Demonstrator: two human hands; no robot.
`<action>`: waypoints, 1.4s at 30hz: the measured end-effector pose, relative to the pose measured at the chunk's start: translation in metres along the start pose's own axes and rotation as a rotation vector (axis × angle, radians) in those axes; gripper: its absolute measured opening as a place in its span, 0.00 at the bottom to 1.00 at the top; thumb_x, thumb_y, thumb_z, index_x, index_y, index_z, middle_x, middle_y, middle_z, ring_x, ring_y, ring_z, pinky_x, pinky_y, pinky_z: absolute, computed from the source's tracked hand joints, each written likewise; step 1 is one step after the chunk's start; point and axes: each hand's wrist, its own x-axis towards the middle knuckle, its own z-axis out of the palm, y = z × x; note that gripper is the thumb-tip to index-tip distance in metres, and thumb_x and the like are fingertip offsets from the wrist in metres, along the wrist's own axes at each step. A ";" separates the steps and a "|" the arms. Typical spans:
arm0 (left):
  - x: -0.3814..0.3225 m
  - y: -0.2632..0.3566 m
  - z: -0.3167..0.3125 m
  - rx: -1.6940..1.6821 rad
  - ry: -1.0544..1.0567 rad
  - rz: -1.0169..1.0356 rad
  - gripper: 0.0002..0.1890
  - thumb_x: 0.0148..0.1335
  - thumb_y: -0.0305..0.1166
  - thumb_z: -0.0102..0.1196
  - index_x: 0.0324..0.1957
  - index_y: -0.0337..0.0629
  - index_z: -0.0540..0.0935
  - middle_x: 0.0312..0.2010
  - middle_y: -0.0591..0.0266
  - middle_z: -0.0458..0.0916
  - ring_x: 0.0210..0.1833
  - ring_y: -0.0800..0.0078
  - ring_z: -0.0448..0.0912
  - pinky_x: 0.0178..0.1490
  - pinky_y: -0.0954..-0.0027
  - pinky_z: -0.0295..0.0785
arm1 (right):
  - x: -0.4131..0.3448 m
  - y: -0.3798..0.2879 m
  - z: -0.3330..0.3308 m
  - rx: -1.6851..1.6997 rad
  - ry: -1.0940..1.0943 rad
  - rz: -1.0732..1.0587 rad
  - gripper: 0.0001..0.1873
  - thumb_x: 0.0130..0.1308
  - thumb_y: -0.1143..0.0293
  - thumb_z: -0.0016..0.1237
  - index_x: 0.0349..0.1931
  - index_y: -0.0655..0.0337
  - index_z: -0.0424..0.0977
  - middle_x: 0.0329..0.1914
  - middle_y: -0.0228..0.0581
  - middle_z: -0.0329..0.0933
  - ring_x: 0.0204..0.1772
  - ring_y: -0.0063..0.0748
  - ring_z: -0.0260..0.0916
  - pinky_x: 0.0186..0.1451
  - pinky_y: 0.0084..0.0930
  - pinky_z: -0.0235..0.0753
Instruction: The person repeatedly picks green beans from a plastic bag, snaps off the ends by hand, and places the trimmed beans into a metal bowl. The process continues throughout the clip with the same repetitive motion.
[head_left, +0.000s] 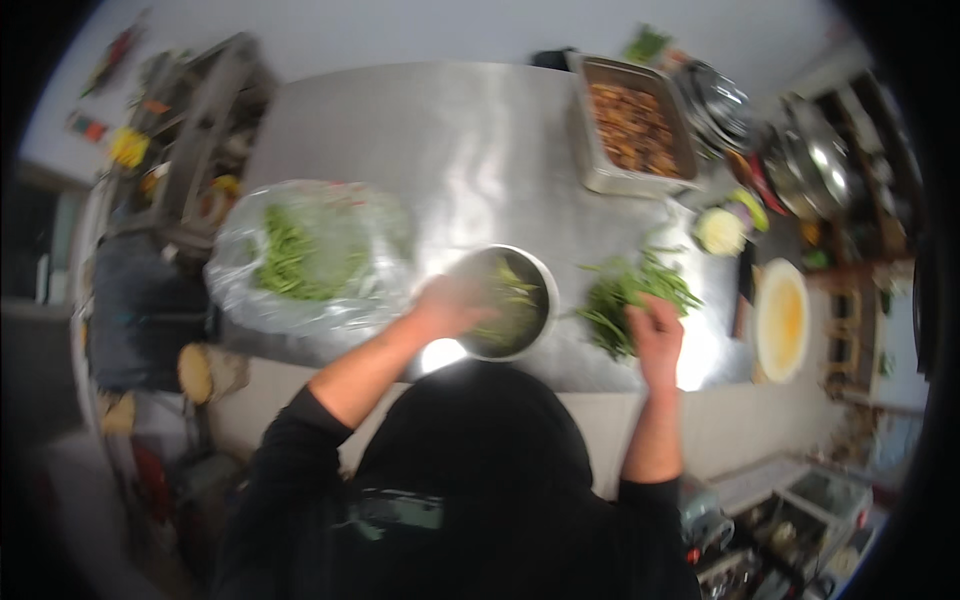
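Observation:
A round metal bowl (553, 292) with a pale rim stands before me at the table's front, and some pieces of green vegetable (516, 289) lie in it. My left hand (454, 304) is over its left side, blurred; whether its fingers hold anything is unclear. To the right is a loose heap of slender green pods or stems (611, 304), probably green beans. At the heap's right edge my right hand (657, 322) has curled fingers pinching some of them. On the left lies a clear plastic bag (240, 289) with more cut green pieces (289, 259) inside.
All this rests on a stainless steel table (360, 120). At the back right stands a deep metal pan (600, 180) of brown chunks. Further right are a cut pale vegetable (721, 231), a dark-bladed knife (742, 289), a pale oval dish (781, 322) and metal bowls (814, 169).

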 end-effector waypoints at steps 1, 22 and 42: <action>-0.011 -0.006 -0.001 0.080 -0.020 -0.026 0.15 0.51 0.41 0.69 0.35 0.41 0.86 0.24 0.57 0.84 0.25 0.69 0.81 0.33 0.68 0.76 | 0.006 0.017 -0.011 -0.083 0.045 0.015 0.08 0.62 0.77 0.55 0.42 0.66 0.79 0.39 0.37 0.77 0.43 0.27 0.73 0.43 0.21 0.74; -0.040 -0.218 -0.128 0.746 -0.177 -0.402 0.26 0.52 0.26 0.52 0.56 0.56 0.79 0.52 0.50 0.77 0.54 0.52 0.78 0.56 0.56 0.74 | 0.009 0.069 -0.028 -0.285 0.188 0.071 0.12 0.63 0.76 0.51 0.46 0.62 0.76 0.49 0.39 0.73 0.36 0.26 0.68 0.37 0.22 0.69; -0.075 -0.142 -0.227 0.347 -0.320 -0.430 0.14 0.63 0.37 0.52 0.31 0.36 0.82 0.24 0.54 0.82 0.28 0.65 0.81 0.37 0.64 0.73 | -0.012 0.049 0.025 0.084 -0.004 0.081 0.09 0.65 0.80 0.48 0.44 0.65 0.77 0.50 0.40 0.74 0.48 0.28 0.71 0.50 0.21 0.70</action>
